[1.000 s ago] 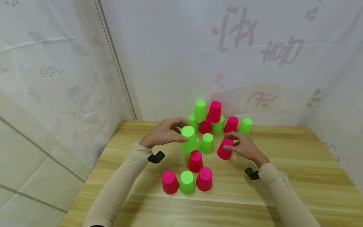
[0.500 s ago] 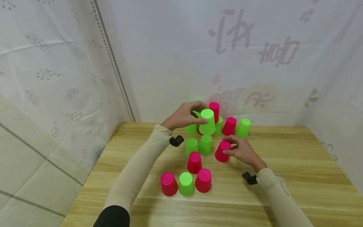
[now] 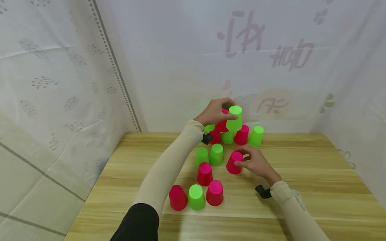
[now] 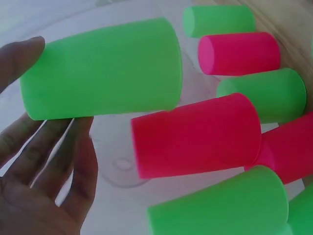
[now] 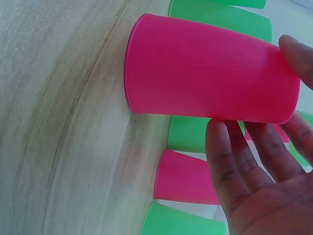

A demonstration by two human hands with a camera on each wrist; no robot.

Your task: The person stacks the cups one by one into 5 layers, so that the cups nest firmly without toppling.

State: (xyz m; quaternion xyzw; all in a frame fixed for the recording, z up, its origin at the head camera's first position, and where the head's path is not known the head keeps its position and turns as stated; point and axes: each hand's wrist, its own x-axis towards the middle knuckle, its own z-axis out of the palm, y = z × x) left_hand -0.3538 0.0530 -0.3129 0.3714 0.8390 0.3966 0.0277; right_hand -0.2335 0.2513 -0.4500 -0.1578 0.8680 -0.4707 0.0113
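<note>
Left hand (image 3: 214, 112) is raised at the back stack, fingers and thumb curled round an upside-down green cup (image 3: 234, 118) held above the green (image 3: 227, 137) and pink (image 3: 242, 135) cups of the bottom row, just beside the upper pink cup (image 4: 195, 134). Right hand (image 3: 254, 162) grips an inverted pink cup (image 3: 234, 162) standing on the wooden table (image 3: 301, 187), right of two green cups (image 3: 209, 155). Nearer the person stands a small pyramid of four cups (image 3: 200, 190).
</note>
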